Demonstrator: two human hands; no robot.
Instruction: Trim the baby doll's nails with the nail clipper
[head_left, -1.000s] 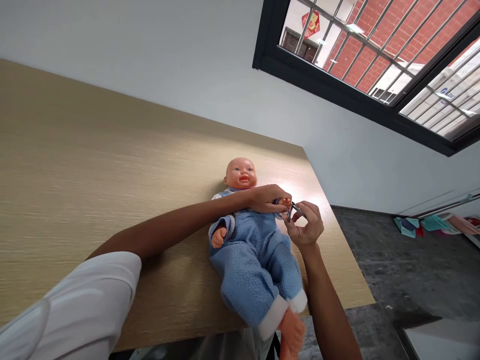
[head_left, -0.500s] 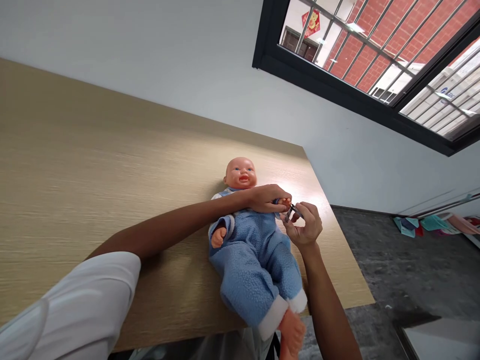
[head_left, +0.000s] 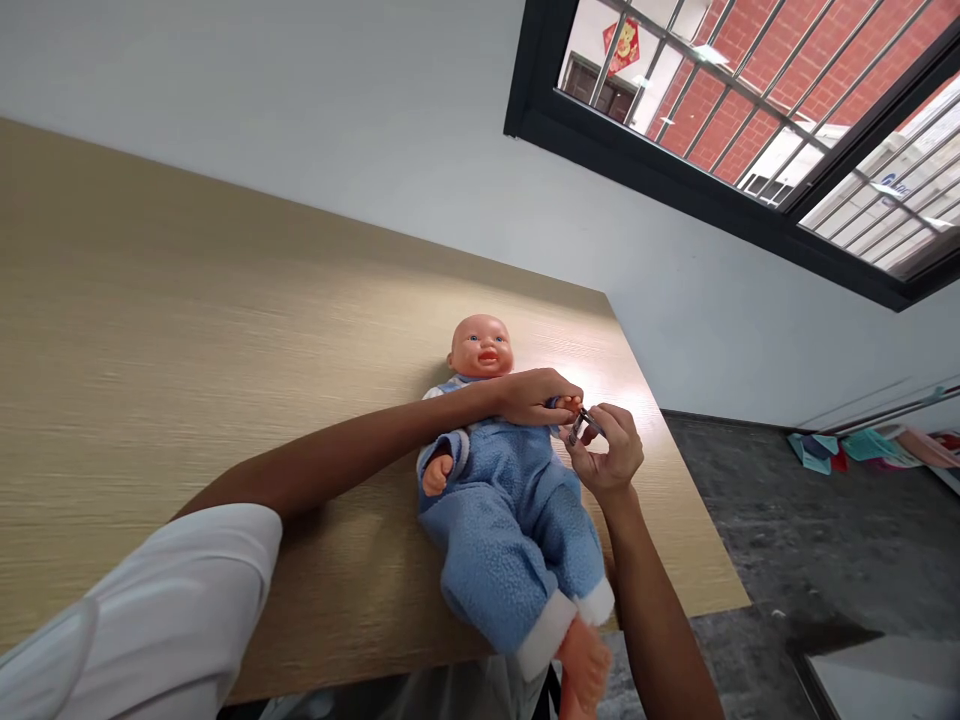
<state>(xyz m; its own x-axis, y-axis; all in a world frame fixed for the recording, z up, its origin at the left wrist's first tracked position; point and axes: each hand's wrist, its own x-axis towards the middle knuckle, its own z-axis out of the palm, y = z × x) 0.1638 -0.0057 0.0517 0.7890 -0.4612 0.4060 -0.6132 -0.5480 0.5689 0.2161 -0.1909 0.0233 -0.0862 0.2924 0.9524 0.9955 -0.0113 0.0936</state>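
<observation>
A baby doll (head_left: 501, 530) in a blue fleece romper lies on its back on a wood-grain table (head_left: 225, 350), with its bare plastic head (head_left: 481, 346) toward the far side. My left hand (head_left: 535, 397) reaches across the doll's chest and grips its raised hand (head_left: 570, 403). My right hand (head_left: 602, 450) pinches a small metal nail clipper (head_left: 581, 424) between fingers and thumb. The clipper's jaws are right beside the doll's fingers, partly hidden by my fingers.
The table's right edge (head_left: 675, 510) drops to a grey speckled floor (head_left: 817, 540). Folded cloths (head_left: 840, 448) lie along the far wall. A dark-framed, barred window (head_left: 720, 120) looks out on a red brick wall. My white sleeve (head_left: 150, 610) fills the lower left.
My right hand and the clipper have shifted slightly left, closer to the doll's fingers. My left hand and the doll have barely moved.
</observation>
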